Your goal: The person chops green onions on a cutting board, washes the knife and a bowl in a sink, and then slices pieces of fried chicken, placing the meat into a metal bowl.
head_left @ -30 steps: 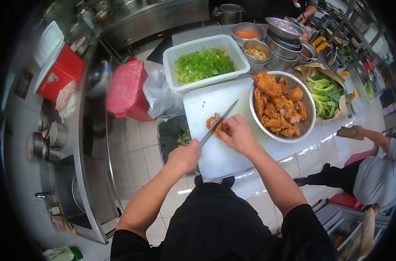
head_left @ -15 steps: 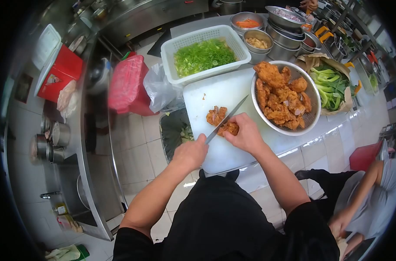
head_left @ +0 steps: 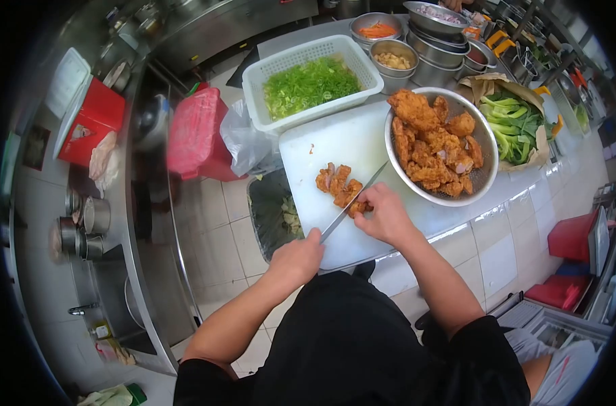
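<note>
My left hand (head_left: 297,257) is wrapped round the handle of a knife (head_left: 353,205), whose blade points up and right over the white cutting board (head_left: 301,152). Fingers of my right hand (head_left: 385,215) press on the near end of the fried chicken (head_left: 340,184), beside the blade. Several cut pieces lie on the blade's left side. A perforated metal bowl (head_left: 491,157) of fried chicken rests on the board's right side. Chopped greens (head_left: 311,86) fill a white basket (head_left: 250,91) behind the board.
Leafy greens (head_left: 511,125) lie in brown paper at the right. Metal bowls (head_left: 438,51) stand at the back. A red bin (head_left: 198,132) and a black-lined container (head_left: 264,216) are on the left. A co-worker's leg (head_left: 538,374) shows at lower right.
The knife has passed further through the chicken toward my right fingers, with more cut pieces on its left. The co-worker at lower right has moved mostly out of view.
</note>
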Available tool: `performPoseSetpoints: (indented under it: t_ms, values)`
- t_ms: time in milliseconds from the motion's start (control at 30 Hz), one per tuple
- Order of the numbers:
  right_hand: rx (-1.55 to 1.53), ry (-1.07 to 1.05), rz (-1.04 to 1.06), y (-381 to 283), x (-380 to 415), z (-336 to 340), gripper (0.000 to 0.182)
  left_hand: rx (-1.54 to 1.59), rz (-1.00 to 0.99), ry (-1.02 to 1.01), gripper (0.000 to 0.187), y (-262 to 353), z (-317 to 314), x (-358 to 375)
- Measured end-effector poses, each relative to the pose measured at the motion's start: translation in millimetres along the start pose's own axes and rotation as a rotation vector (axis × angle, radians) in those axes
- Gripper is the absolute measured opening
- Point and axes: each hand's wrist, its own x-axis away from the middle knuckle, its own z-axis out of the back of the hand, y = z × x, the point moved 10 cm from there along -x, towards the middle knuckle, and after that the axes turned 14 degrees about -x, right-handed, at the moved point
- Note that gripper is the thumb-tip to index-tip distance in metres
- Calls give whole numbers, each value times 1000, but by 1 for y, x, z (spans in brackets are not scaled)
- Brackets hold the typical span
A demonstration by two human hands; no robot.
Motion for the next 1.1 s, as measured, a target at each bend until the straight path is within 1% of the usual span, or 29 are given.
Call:
performPoseSetpoints:
  t_ms: [67, 100, 200, 300, 400, 433, 500, 533, 600, 633, 733, 767, 900, 1000, 1067, 1100]
  values:
    - [-15, -40, -72, 7, 7, -2, 38, 17, -22, -1, 26, 8, 4, -11]
    - [-22, -63, -100, 10, 6, -2, 45, 5, -17, 27, 27, 6, 12, -3]
    - [139, 14, 142, -15, 14, 7, 80, -1, 60, 51, 28, -24, 25, 34]
    - [292, -134, 269, -15, 1, -11, 106, 24, 187, 173, 26, -66, 45, 51]
    - [352, -248, 394, -19, -25, -34, 107, -68, 201, 195, 27, -82, 42, 28]
    - [320, -256, 402, -18, -31, -42, 96, 27, 151, 178, 27, -83, 32, 17]
    - [256, -163, 374, -12, -36, -50, 86, 212, 33, 129, 27, -77, 6, 0]
    - [226, -115, 361, -10, -37, -53, 81, 393, 38, 57, 26, -72, -4, -3]
    - [61, 56, 306, -6, -40, -46, 77, 755, 59, -105, 25, -61, -31, -2]
    - [-26, 140, 281, -7, -40, -42, 76, 822, 60, -66, 22, -55, -33, -1]
    - [-88, 263, 300, -15, -38, -36, 75, 905, 48, -42, 22, -39, -32, 3]
    - [-115, 311, 311, -15, -38, -34, 72, 907, 48, -48, 22, -37, -31, 2]
    - [-231, 395, 298, -15, -39, -25, 68, 887, 41, -1, 22, -33, -14, 10]
    - [-261, 472, 351, -44, -32, 2, 69, 843, 28, 45, 22, -19, 13, 25]
    - [-165, 542, 394, -66, -24, 37, 69, 860, -7, 60, 23, -1, 34, 35]
    - [-99, 575, 405, -78, -19, 61, 70, 779, -66, 87, 26, 11, 47, 35]
